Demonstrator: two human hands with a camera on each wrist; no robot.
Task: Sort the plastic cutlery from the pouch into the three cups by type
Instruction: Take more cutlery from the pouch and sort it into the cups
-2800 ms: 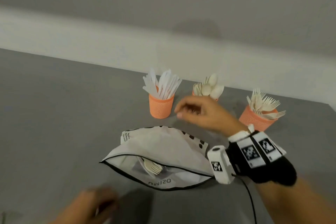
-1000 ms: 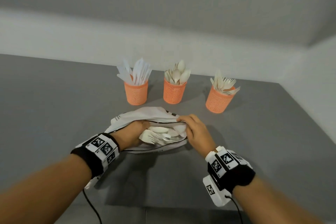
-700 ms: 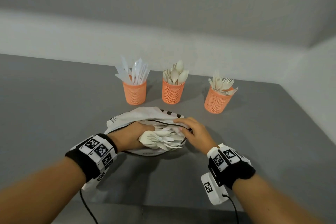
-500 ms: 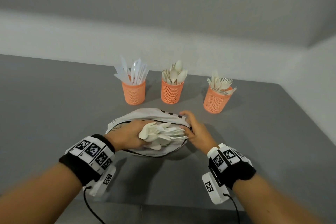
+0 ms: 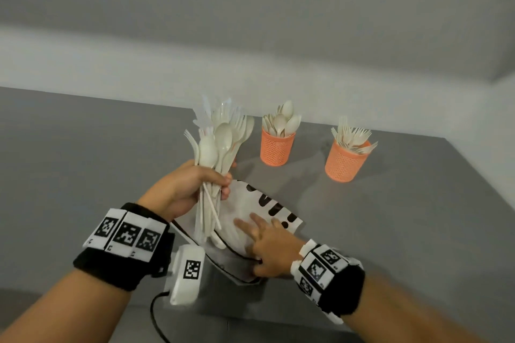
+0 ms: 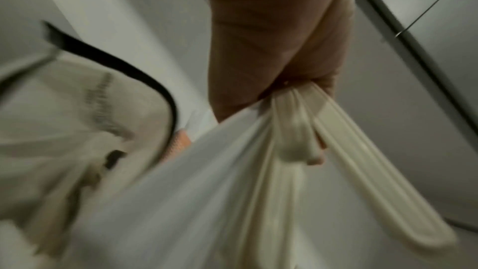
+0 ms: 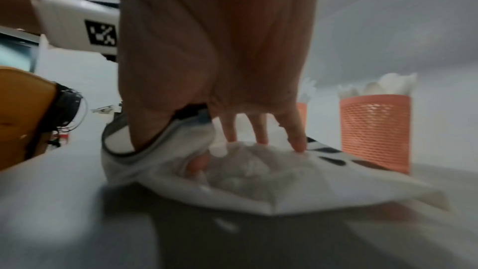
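My left hand (image 5: 206, 184) grips a mixed bundle of cream plastic cutlery (image 5: 220, 145) by the handles and holds it upright above the table. The handles (image 6: 336, 150) fan out below my fist (image 6: 271, 48). My right hand (image 5: 262, 239) holds down the white pouch (image 5: 278, 211), straight fingers (image 7: 294, 136) on top and the thumb tucked inside its black-edged mouth. The pouch (image 7: 284, 181) lies flat. Behind stand the orange spoon cup (image 5: 276, 147) and the orange fork cup (image 5: 345, 161). The bundle hides nearly all of the knife cup.
The grey table (image 5: 404, 231) ends at a front edge near my forearms and at a slanted right edge past the fork cup. A pale wall runs behind the cups. A black cable (image 5: 156, 315) hangs from my left wrist camera.
My left hand has pulled the bundle of cutlery out of the pouch and raised it upright. My right hand has moved from the pouch's rim to lie across its top.
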